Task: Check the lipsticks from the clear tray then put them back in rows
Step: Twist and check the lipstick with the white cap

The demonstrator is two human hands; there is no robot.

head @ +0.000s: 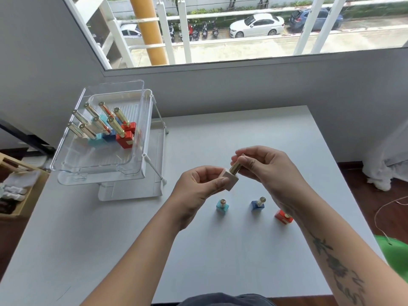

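Observation:
My left hand point(198, 186) grips the pale pink square base of a lipstick point(231, 180) above the table's middle. My right hand point(265, 168) pinches that same lipstick's gold tube from above. Three lipsticks stand on the table below my hands: a teal one point(222, 206), a blue one point(258, 204) and a red one point(283, 216), partly hidden by my right wrist. The clear tray point(95, 171) sits at the left on a white rack, holding several upright lipsticks in rows, with red point(125, 139), blue and teal bases.
The white table point(220, 250) runs to a wall and window at the back. A lower rack shelf point(132, 191) lies under the tray. A wooden box point(15, 195) of items sits left of the table. A green object point(395, 255) is at the right edge.

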